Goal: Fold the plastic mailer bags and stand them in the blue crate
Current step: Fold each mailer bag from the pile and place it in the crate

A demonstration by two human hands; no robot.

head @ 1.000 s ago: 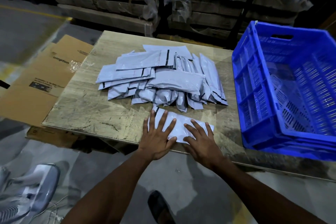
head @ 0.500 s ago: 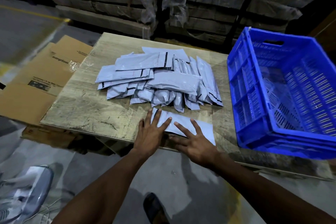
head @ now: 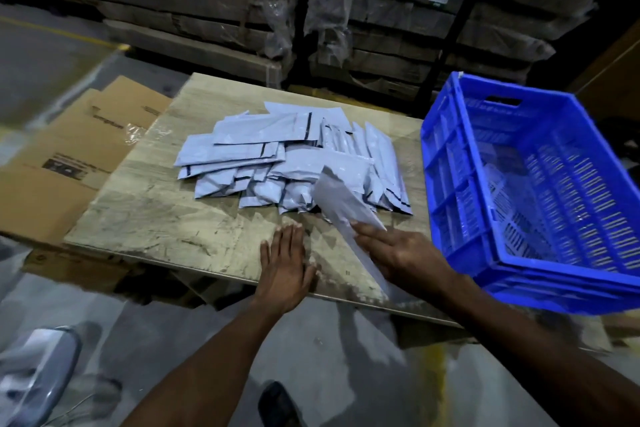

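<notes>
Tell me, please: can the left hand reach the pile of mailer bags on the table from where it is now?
Probably yes. The left hand lies flat on the table, holding nothing, and only bare wood separates it from the pile of mailer bags. The right hand and its folded bag stay to the side.

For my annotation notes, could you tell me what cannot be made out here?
- Head view: right hand grip on the lifted mailer bag; thumb hidden behind the bag.
- Blue crate: right side cut off by frame edge.
- Cardboard box print: blurred.
</notes>
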